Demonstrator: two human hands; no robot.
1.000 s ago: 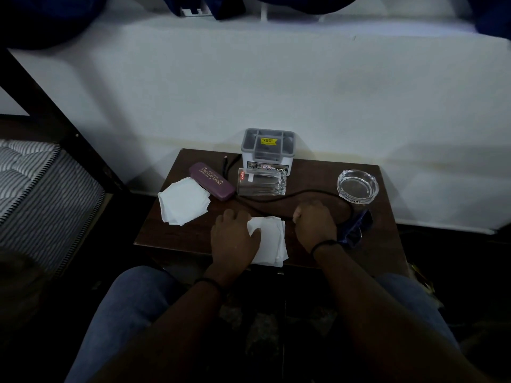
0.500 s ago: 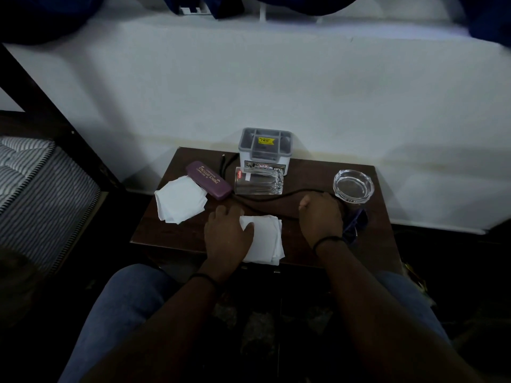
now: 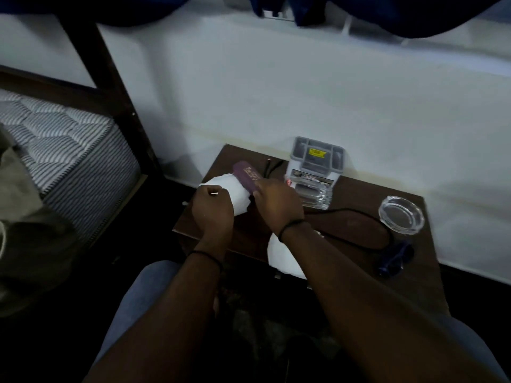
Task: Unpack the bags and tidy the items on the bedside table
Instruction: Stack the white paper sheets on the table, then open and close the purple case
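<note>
On the dark wooden bedside table (image 3: 356, 189), my left hand (image 3: 212, 210) pinches the near edge of a white napkin stack (image 3: 235, 193) at the table's left end. My right hand (image 3: 278, 201) is beside it, fingers at the lower end of a purple case (image 3: 246, 176) that lies partly over that stack; whether they grip it is hidden. A second white napkin stack (image 3: 284, 258) lies at the front edge, partly under my right forearm.
A grey lidded box (image 3: 318, 156) stands at the back by the wall, a clear glass holder (image 3: 315, 194) in front of it. A glass ashtray (image 3: 401, 214), black cable (image 3: 359, 217) and blue glasses (image 3: 395, 258) lie right. A striped mattress (image 3: 63, 150) sits left.
Both hands left the front napkin stack and moved left and back to the other stack and the purple case. The camera swung left, so the table now sits right of centre.
</note>
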